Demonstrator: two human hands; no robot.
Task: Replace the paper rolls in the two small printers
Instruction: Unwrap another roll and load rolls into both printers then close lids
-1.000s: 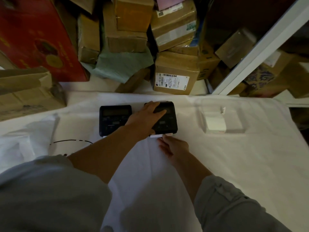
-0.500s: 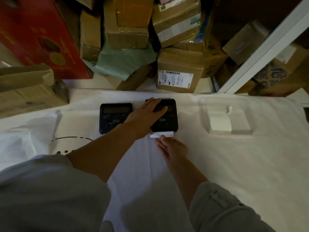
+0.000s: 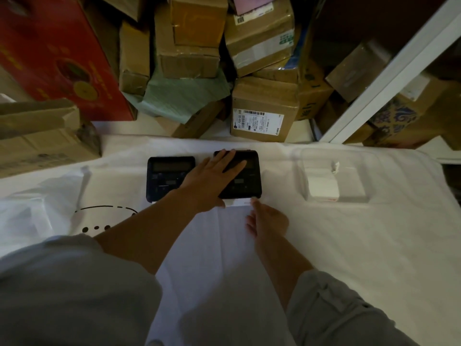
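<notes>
Cardboard boxes (image 3: 264, 108) fill the top of the frame, and below them a white sheet (image 3: 349, 245) covers the desk across the middle and bottom. On the sheet, just above centre, two black printers sit side by side and close together: the left printer (image 3: 164, 178) is untouched, and the right printer (image 3: 249, 176) lies under the left hand (image 3: 212, 181). That hand is spread flat, fingers apart, pressing down on the lid rather than gripping it. A clear tray (image 3: 349, 198) with spare paper rolls (image 3: 323, 187) sits at centre right, well apart from the printers.

A short white paper strip (image 3: 235, 203) sticks out of the right printer's near edge. The right hand (image 3: 267, 221) is just below it, fingers loosely open, its index fingertip at the strip's right corner; whether it pinches the paper I cannot tell.

The step looks like closing up and tidying the paper end. To do it well, keep the flat palm firm so the printer cannot slide on the sheet, take the strip between thumb and finger, and tear sideways against the slot edge, not straight out.
</notes>
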